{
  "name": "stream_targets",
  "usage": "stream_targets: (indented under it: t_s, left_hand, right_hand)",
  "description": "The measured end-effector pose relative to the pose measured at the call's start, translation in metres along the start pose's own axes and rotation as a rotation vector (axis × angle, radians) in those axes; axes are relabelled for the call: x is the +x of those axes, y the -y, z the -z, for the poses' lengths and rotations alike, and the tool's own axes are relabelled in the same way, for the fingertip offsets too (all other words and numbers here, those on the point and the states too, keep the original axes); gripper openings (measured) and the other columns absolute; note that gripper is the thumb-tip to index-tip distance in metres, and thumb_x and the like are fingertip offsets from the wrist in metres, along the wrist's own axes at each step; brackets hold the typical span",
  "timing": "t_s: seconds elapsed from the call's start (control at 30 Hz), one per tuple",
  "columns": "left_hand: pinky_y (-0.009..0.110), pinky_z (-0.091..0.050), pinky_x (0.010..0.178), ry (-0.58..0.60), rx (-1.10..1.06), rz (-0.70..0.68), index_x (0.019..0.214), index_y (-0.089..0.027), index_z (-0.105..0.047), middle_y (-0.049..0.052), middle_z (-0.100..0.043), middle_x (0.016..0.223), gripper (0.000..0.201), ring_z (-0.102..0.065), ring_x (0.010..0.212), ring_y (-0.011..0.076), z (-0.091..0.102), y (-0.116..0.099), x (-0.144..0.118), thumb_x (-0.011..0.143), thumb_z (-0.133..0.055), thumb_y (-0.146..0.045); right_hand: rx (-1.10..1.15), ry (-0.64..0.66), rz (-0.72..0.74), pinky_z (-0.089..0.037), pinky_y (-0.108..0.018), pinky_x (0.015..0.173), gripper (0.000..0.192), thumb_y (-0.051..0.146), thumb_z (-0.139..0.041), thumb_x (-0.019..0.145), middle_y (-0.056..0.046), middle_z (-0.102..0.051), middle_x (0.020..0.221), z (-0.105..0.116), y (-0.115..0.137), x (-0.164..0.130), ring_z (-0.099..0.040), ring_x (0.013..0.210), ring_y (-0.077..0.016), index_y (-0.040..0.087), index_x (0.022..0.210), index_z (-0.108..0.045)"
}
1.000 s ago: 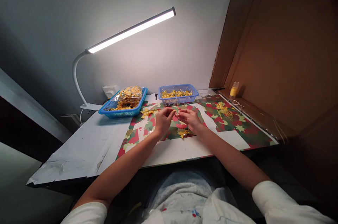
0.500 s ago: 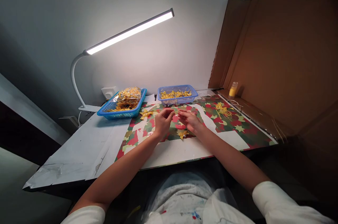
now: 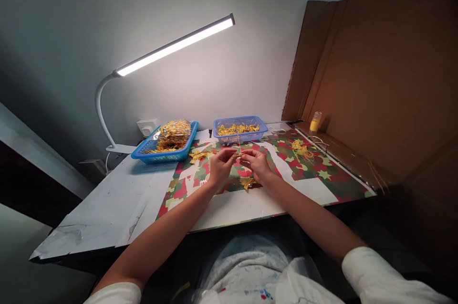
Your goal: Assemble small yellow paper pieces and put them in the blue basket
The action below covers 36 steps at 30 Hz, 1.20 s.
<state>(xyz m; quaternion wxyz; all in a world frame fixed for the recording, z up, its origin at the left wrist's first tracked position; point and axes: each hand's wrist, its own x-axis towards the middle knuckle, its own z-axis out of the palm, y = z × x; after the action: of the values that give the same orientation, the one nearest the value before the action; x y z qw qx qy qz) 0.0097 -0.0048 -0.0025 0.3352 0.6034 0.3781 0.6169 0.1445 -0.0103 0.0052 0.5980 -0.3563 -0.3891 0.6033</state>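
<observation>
My left hand (image 3: 222, 165) and my right hand (image 3: 256, 164) meet over the middle of the table, fingertips pinched close together. Between them runs a thin yellow cord (image 3: 239, 142), its upper end sticking up toward the back; how it is looped at the fingertips is too small to make out. Just below my right hand lies a yellow ribbon bow (image 3: 246, 183) on the table. To the left of my left hand rests another yellow bow-like piece (image 3: 196, 156) with thin strands reaching toward the hand.
A blue basket (image 3: 189, 151) with yellow pieces and a plastic bag stands at the back left. Behind my hands sits a periwinkle basket (image 3: 240, 138) of yellow pieces. Yellow cords (image 3: 302, 150) lie right, near a small bottle (image 3: 315, 122). A lamp (image 3: 175, 47) hangs above; cardboard (image 3: 379, 79) walls the right.
The fingers of my right hand have curled in from a more stretched pose and now pinch closer to my left fingertips. The baskets and bows stay put.
</observation>
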Motion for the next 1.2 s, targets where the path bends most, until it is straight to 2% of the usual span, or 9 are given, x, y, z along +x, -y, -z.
stream_targets:
  t_s: [0.2,0.33,0.4,0.53,0.63,0.77,1.0,1.2]
  left_hand:
    - [0.029,-0.057,0.064,0.039,0.008,-0.016,0.085,-0.015,-0.068,0.007,-0.073,0.077,0.032,-0.068,0.068,0.0169,0.002,0.003,0.000,0.069,-0.074,-0.042]
    - [0.030,-0.057,0.069,0.054,0.026,-0.059,0.087,-0.016,-0.067,0.007,-0.073,0.080,0.029,-0.070,0.073,0.0182,0.005,0.003,0.000,0.072,-0.071,-0.040]
    - [0.030,-0.056,0.068,0.045,0.065,-0.093,0.088,-0.016,-0.067,0.006,-0.072,0.079,0.027,-0.069,0.073,0.0177,0.006,0.003,0.000,0.074,-0.070,-0.039]
    - [0.028,-0.055,0.066,0.024,0.200,-0.180,0.086,-0.018,-0.067,0.005,-0.072,0.077,0.022,-0.067,0.068,0.0157,0.008,-0.002,-0.002,0.077,-0.067,-0.037]
    - [0.027,-0.054,0.066,0.040,0.310,-0.239,0.084,-0.019,-0.067,0.004,-0.072,0.076,0.017,-0.067,0.067,0.0150,0.009,-0.007,-0.004,0.079,-0.064,-0.034]
    - [0.026,-0.053,0.065,0.057,0.373,-0.269,0.084,-0.019,-0.068,0.003,-0.072,0.075,0.015,-0.066,0.067,0.0143,0.009,-0.011,-0.005,0.079,-0.064,-0.033]
    - [0.025,-0.052,0.063,0.091,0.391,-0.282,0.084,-0.019,-0.068,0.003,-0.071,0.073,0.014,-0.065,0.065,0.0142,0.008,-0.011,-0.006,0.080,-0.063,-0.031]
    - [0.026,-0.051,0.064,0.091,0.402,-0.269,0.082,-0.019,-0.068,0.002,-0.071,0.073,0.012,-0.064,0.064,0.0136,0.008,-0.012,-0.006,0.079,-0.064,-0.030]
  right_hand:
    - [-0.006,-0.024,0.028,-0.055,-0.031,0.072,0.030,0.033,-0.083,0.047,0.000,-0.066,0.074,-0.001,-0.002,0.001,-0.061,0.067,-0.0118,0.017,0.066,-0.066]
    - [-0.089,0.003,0.075,-0.054,-0.031,0.071,0.030,0.037,-0.080,0.053,-0.001,-0.066,0.074,-0.001,0.000,-0.001,-0.060,0.068,-0.0131,0.018,0.069,-0.065]
    - [-0.241,0.005,0.175,-0.053,-0.030,0.068,0.026,0.037,-0.075,0.059,-0.002,-0.065,0.073,0.001,0.003,-0.004,-0.060,0.068,-0.0138,0.018,0.072,-0.063]
    - [-0.697,-0.005,0.549,-0.048,-0.029,0.065,0.016,0.029,-0.064,0.069,-0.004,-0.064,0.078,0.005,0.010,-0.013,-0.057,0.069,-0.0149,0.018,0.080,-0.060]
    - [-0.886,0.037,0.666,-0.045,-0.028,0.065,0.013,0.028,-0.059,0.073,-0.003,-0.062,0.077,0.007,0.013,-0.016,-0.056,0.070,-0.0157,0.019,0.083,-0.059]
    - [-0.974,0.075,0.710,-0.043,-0.027,0.067,0.008,0.026,-0.052,0.079,-0.003,-0.061,0.074,0.009,0.012,-0.015,-0.056,0.072,-0.0159,0.019,0.077,-0.056]
    - [-1.198,0.107,0.719,-0.034,-0.027,0.061,0.025,0.022,-0.039,0.086,-0.003,-0.055,0.064,0.013,0.009,-0.007,-0.050,0.065,-0.0157,0.021,0.062,-0.041]
    - [-1.252,0.142,0.703,-0.033,-0.027,0.062,0.025,0.023,-0.038,0.089,-0.002,-0.056,0.066,0.014,0.008,-0.007,-0.048,0.064,-0.0155,0.020,0.065,-0.046]
